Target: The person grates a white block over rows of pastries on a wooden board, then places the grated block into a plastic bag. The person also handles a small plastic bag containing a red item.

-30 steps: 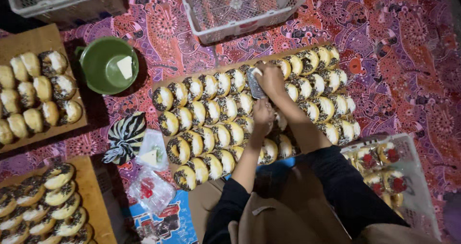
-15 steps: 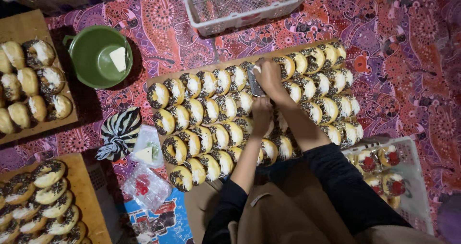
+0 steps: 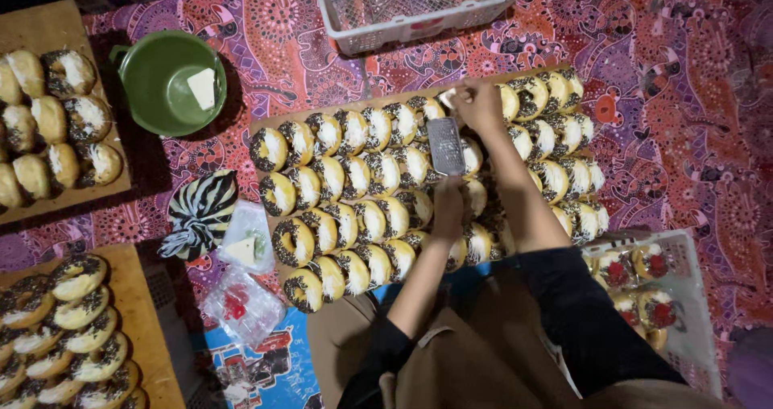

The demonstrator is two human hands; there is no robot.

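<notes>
- the left hand (image 3: 448, 208) grips the lower end of a small metal grater (image 3: 445, 145), holding it upright over the middle of the frame, just above the rows of doughnuts (image 3: 354, 192).
- the right hand (image 3: 481, 105) sits at the grater's upper end, fingers pinched narrow around a small pale piece — likely cheese, though too little of it shows to be sure.
- the doughnuts lie in tight rows on a long wooden board (image 3: 266, 126) that runs from centre-left to upper right; nearly all visible ones carry white filling and dark sprinkles already.
- whether a pale grated layer lies on any of them cannot be told at this size, so i judge the grating to be somewhere mid-board — the hands stand at the upper middle rows, with doughnuts to either side.
- a green bowl (image 3: 157, 95) in the upper left holds a pale block (image 3: 202, 88), seemingly more of the same stuff in reserve.
- at the left edge, two more wooden boards (image 3: 48, 30) carry further doughnuts (image 3: 76, 312), some plain-looking, some topped — more pieces stand there.
- at lower right a clear tray (image 3: 692, 328) holds doughnuts with red toppings (image 3: 616, 274), apparently finished and set apart.
- a white plastic basket (image 3: 419, 26) stands at the top, small plastic bags (image 3: 241, 300) lie beside the board at lower left.
</notes>
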